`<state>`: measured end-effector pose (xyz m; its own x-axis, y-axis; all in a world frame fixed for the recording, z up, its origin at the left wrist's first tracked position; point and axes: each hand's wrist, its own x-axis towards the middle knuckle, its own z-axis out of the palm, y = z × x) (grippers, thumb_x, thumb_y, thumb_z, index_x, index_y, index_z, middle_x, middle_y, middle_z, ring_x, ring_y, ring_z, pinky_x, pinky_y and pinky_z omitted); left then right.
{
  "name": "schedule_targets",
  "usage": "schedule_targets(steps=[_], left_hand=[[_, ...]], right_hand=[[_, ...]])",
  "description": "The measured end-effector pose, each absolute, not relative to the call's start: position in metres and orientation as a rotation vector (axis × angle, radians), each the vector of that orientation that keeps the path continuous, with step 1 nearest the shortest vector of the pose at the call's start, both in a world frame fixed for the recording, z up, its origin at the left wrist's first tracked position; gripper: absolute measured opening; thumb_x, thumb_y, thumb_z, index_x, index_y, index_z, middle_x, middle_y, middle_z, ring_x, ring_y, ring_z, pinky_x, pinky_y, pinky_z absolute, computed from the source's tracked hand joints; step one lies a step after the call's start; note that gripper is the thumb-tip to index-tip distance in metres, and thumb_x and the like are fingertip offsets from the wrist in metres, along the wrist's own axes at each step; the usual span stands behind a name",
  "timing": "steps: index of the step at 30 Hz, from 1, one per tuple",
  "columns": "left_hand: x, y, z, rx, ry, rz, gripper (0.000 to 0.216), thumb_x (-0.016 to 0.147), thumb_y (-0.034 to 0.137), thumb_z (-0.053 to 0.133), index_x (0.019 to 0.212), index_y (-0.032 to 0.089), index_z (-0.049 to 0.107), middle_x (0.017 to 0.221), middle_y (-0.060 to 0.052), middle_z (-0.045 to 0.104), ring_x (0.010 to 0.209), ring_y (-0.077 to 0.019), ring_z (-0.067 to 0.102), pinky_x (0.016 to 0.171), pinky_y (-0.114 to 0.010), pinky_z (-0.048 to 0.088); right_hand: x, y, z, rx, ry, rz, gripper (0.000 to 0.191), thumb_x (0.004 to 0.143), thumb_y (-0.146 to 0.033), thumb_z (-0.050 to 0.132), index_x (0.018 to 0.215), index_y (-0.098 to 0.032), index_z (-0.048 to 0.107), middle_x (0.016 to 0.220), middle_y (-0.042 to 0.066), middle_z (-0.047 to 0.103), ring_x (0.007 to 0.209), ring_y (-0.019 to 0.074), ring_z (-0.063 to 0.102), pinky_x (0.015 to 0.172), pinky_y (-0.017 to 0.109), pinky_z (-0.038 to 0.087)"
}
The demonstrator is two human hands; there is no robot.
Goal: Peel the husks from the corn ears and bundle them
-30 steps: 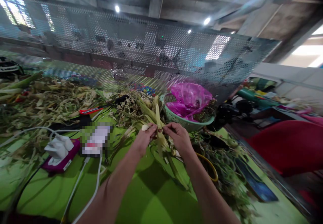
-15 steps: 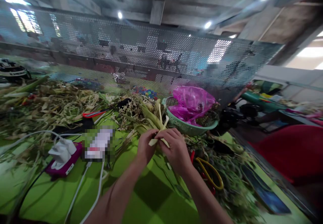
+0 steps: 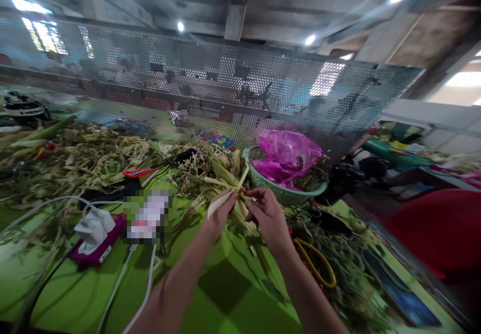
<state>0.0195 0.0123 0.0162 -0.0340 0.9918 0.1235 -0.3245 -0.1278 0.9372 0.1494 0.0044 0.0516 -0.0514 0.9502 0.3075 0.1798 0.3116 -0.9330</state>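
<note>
Pale corn husk strips [image 3: 243, 177] cross one another between my two hands, above the green table [image 3: 229, 296]. My left hand [image 3: 220, 221] is closed in a pinch on them, and one strip lies back over its fingers. My right hand [image 3: 269, 218] has thumb and fingers bent together at the right of the crossing, pinching the strips there. The exact contact of the fingertips is partly hidden. Just beyond my hands lie larger green-yellow husks [image 3: 221, 171].
A green colander [image 3: 300, 196] holds a pink plastic bag [image 3: 287, 156]. Dried husks [image 3: 93, 148] heap at the left. A phone [image 3: 148, 216], a purple power strip [image 3: 93, 246] and white cables lie left. Right are a yellow handle loop [image 3: 317, 269] and a dark-blue flat object [image 3: 404, 291].
One husk strip now lies back over my left hand. My right hand has shifted slightly right, its fingers more bent and lifted. The strips' ends point in different directions.
</note>
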Motion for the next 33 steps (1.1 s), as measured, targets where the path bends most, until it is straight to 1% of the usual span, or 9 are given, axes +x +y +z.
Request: schedule_targets(steps=[3,7,13,15,18,20,25,29,33], left_hand=[[0.023,0.009,0.021,0.978,0.772,1.374,0.039,0.075,0.045,0.068,0.101,0.017,0.07,0.085,-0.004,0.067,0.077,-0.0157,0.058,0.069,-0.026,0.046],[0.019,0.007,0.026,0.957,0.656,1.289,0.037,0.069,0.027,0.074,0.105,0.02,0.07,0.102,-0.006,0.07,0.095,-0.0192,0.062,0.088,-0.029,0.046],[0.001,0.013,0.027,0.821,0.544,1.125,0.039,0.069,0.023,0.07,0.107,0.016,0.069,0.099,-0.009,0.072,0.084,-0.0181,0.066,0.084,-0.031,0.047],[-0.004,0.014,0.026,0.82,0.483,1.091,0.035,0.075,0.033,0.066,0.104,0.014,0.069,0.094,-0.011,0.073,0.083,-0.02,0.067,0.083,-0.034,0.048],[-0.009,0.015,0.025,0.808,0.401,1.05,0.049,0.084,0.055,0.052,0.103,0.013,0.069,0.087,-0.013,0.072,0.079,-0.0221,0.068,0.08,-0.037,0.05],[-0.009,0.015,0.024,0.832,0.413,1.039,0.053,0.085,0.059,0.049,0.103,0.013,0.067,0.083,-0.012,0.072,0.076,-0.0211,0.067,0.078,-0.037,0.05],[0.0,0.017,0.024,0.945,0.656,1.198,0.042,0.065,0.041,0.08,0.095,0.016,0.064,0.074,-0.002,0.067,0.065,-0.014,0.062,0.069,-0.029,0.049],[0.008,0.02,0.025,1.046,0.707,1.237,0.033,0.064,0.041,0.078,0.075,0.013,0.066,0.064,-0.002,0.062,0.058,-0.0115,0.055,0.063,-0.026,0.045],[0.01,0.019,0.022,0.929,0.719,1.26,0.028,0.066,0.038,0.077,0.072,0.013,0.066,0.063,-0.003,0.063,0.057,-0.0112,0.056,0.061,-0.025,0.044]], right_hand=[[0.151,0.012,0.045,-1.057,-1.338,1.146,0.03,0.076,-0.04,0.067,0.091,-0.019,0.052,0.075,0.0,0.06,0.056,0.0126,0.059,0.054,0.025,0.047],[0.154,0.018,0.041,-1.013,-1.317,1.161,0.029,0.071,-0.04,0.072,0.084,-0.018,0.059,0.075,0.0,0.062,0.067,0.0144,0.059,0.066,0.028,0.05],[0.161,0.018,0.05,-1.043,-1.395,1.052,0.028,0.07,-0.045,0.074,0.078,-0.019,0.065,0.068,0.0,0.063,0.063,0.0153,0.058,0.066,0.03,0.05],[0.163,0.017,0.053,-1.042,-1.445,1.064,0.028,0.071,-0.045,0.073,0.076,-0.018,0.065,0.065,0.0,0.062,0.061,0.0153,0.058,0.064,0.03,0.05],[0.166,0.017,0.054,-1.027,-1.547,1.045,0.024,0.075,-0.043,0.07,0.078,-0.019,0.067,0.066,0.0,0.062,0.062,0.0161,0.059,0.063,0.03,0.049],[0.168,0.018,0.052,-1.017,-1.658,0.93,0.019,0.078,-0.039,0.067,0.08,-0.02,0.069,0.071,0.001,0.063,0.068,0.0173,0.06,0.067,0.03,0.049],[0.169,0.02,0.05,-1.041,-1.958,0.547,0.015,0.085,-0.03,0.059,0.079,-0.022,0.071,0.078,0.003,0.064,0.077,0.0191,0.061,0.073,0.03,0.047],[0.168,0.019,0.048,-1.159,-1.913,0.491,0.014,0.083,-0.032,0.061,0.079,-0.021,0.069,0.073,0.003,0.065,0.069,0.0187,0.06,0.067,0.029,0.046],[0.167,0.022,0.043,-1.183,-1.813,0.69,0.016,0.083,-0.035,0.06,0.078,-0.021,0.066,0.067,0.0,0.064,0.062,0.0166,0.058,0.062,0.028,0.046]])
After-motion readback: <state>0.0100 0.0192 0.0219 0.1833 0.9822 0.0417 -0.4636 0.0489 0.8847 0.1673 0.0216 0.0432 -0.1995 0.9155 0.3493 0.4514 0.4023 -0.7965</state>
